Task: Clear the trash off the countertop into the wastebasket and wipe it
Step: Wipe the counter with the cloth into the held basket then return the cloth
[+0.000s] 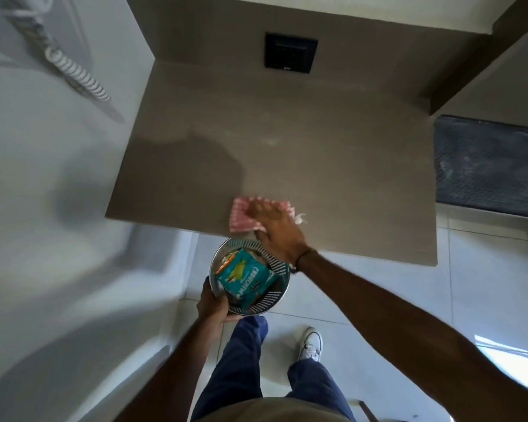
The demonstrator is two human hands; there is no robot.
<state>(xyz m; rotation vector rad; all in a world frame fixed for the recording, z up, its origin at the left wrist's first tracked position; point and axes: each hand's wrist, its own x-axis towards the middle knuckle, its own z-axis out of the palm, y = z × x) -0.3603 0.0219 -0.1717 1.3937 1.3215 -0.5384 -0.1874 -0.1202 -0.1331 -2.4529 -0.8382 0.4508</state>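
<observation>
A brown countertop (287, 141) fills the middle of the head view. Near its front edge lies a pink-and-white checked cloth (241, 216), and my right hand (275, 223) presses flat on it with fingers spread. Just below the counter's edge my left hand (212, 306) holds a round metal wastebasket (275, 295) by its left rim. Inside the basket lie a teal snack wrapper (244, 277) and an orange wrapper (226, 260). A small white scrap (299, 219) sits right of the cloth.
A white wall with a coiled white cord (80, 74) stands on the left. A black square socket plate (290, 53) is on the back wall. A dark mat (485, 166) lies on the tiled floor to the right. My legs and a white shoe (311, 345) are below.
</observation>
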